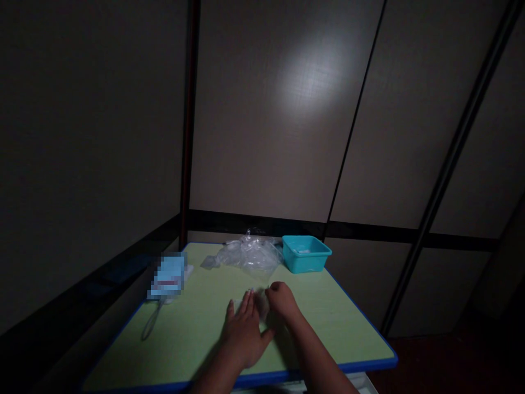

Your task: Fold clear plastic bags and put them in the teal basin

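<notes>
My left hand point(245, 332) lies flat near the front of the table, fingers stretched out and pressing on a small, thin see-through piece that looks like a plastic bag point(262, 307). Beside it, my right hand point(283, 302) is closed in a pinch at the upper right edge of that bag. Much of the bag is covered by my hands, and the dim light blurs its outline. Farther back lies a crumpled heap of clear plastic bags point(252, 254).
A turquoise plastic basket point(305, 262) stands at the back right with something pale inside. At the left edge lies a blurred light-blue packet point(169, 275) with a looped cord point(151, 323). The light-green table point(184, 350) has a blue rim; panelled walls stand behind and left.
</notes>
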`<state>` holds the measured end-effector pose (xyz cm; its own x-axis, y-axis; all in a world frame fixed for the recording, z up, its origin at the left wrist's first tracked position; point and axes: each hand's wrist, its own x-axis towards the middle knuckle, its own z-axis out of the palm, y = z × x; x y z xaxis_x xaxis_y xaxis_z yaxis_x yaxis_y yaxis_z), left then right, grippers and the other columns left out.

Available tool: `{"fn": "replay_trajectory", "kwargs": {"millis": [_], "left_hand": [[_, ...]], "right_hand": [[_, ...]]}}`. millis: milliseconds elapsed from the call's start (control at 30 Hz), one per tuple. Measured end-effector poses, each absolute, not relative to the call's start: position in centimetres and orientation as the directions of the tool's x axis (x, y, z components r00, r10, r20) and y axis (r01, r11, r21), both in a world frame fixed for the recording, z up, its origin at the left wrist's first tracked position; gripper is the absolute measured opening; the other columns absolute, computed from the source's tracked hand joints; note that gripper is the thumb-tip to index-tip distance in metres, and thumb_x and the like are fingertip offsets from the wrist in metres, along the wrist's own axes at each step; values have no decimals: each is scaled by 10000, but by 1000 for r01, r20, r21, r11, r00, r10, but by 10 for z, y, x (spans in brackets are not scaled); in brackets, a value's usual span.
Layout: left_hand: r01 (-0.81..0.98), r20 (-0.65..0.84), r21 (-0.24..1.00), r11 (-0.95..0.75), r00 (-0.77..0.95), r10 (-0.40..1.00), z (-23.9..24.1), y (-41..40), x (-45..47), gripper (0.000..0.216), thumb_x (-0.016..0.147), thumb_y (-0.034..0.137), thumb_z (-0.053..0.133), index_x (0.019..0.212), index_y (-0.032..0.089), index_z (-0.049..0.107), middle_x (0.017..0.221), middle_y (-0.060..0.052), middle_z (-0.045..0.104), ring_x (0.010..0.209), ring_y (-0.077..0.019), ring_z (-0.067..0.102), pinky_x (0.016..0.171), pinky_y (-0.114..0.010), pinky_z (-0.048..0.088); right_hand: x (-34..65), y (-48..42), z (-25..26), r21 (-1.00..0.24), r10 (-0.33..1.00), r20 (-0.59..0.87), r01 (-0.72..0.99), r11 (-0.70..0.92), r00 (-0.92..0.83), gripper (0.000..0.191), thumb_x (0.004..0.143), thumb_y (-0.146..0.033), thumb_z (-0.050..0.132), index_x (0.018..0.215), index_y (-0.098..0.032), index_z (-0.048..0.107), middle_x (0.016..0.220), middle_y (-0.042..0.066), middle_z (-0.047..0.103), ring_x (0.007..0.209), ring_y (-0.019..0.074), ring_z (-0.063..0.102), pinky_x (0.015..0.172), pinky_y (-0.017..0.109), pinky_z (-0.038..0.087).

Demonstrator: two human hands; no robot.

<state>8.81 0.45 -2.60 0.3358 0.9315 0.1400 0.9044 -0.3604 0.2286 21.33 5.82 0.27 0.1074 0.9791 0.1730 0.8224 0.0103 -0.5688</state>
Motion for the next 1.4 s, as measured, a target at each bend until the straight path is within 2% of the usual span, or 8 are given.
{"fn": "replay_trajectory", "kwargs": {"millis": [233,467,600,700,867,1000,1233,1400], "left_hand": [[895,164,248,-370,338,927,-31,7,87,778,769,578,266,1393,127,150,1454,-101,120,1344,-237,4,1048,-534,-13],[887,167,212,-410,380,910,-20,-1,87,581,816,475,251,1281,187,446,1331,-101,433,1327,-270,150,1044,-547,-2],[897,178,203,-393,361,915,-18,-4,88,589,834,491,210,1190,169,551,1223,-129,544,1273,-301,293,1046,-539,-25],[899,182,255,-357,318,931,-20,-2,89,697,818,582,187,1272,127,458,1294,-154,465,1288,-301,261,1049,-530,-32],[882,203,320,-347,294,934,-24,0,88,803,783,669,179,1346,115,327,1431,-126,224,1340,-270,34,1058,-498,-51],[881,224,329,-340,277,934,-27,1,87,831,775,685,169,1367,109,266,1439,-127,194,1336,-263,-52,1053,-502,-71],[901,298,283,-328,242,923,-32,2,88,853,759,713,175,1289,92,422,1454,-138,116,1314,-244,-164,1055,-489,-47],[906,322,294,-303,205,924,-32,2,88,859,742,719,237,1352,117,301,1467,-99,46,1315,-273,-154,1059,-481,-33]], "right_hand": [[197,67,5,-595,985,160,803,40,70,215,700,-215,445,643,-118,628,633,78,638,567,125,532,475,206,285],[171,69,9,-631,994,113,773,65,9,170,676,-194,483,622,-108,619,627,93,630,578,142,545,487,216,305],[172,64,10,-705,984,74,689,168,-164,222,709,-288,521,586,-117,593,567,54,607,553,130,537,500,207,345],[189,62,14,-765,954,73,597,240,-290,302,782,-368,438,647,-131,569,578,19,593,519,101,516,503,193,377],[227,70,10,-860,920,215,382,337,-328,182,751,-326,473,774,-151,516,729,18,586,549,92,481,503,199,382],[236,77,-4,-909,919,112,334,248,-379,264,692,-328,542,890,-156,521,648,-26,546,459,74,437,434,191,331],[230,89,-12,-970,861,13,202,134,-508,474,612,-402,674,992,-140,567,925,43,595,369,5,382,345,173,268],[229,94,-9,-992,783,-37,116,45,-621,400,600,-359,725,891,-114,602,590,-48,536,329,7,321,328,172,197]]}}
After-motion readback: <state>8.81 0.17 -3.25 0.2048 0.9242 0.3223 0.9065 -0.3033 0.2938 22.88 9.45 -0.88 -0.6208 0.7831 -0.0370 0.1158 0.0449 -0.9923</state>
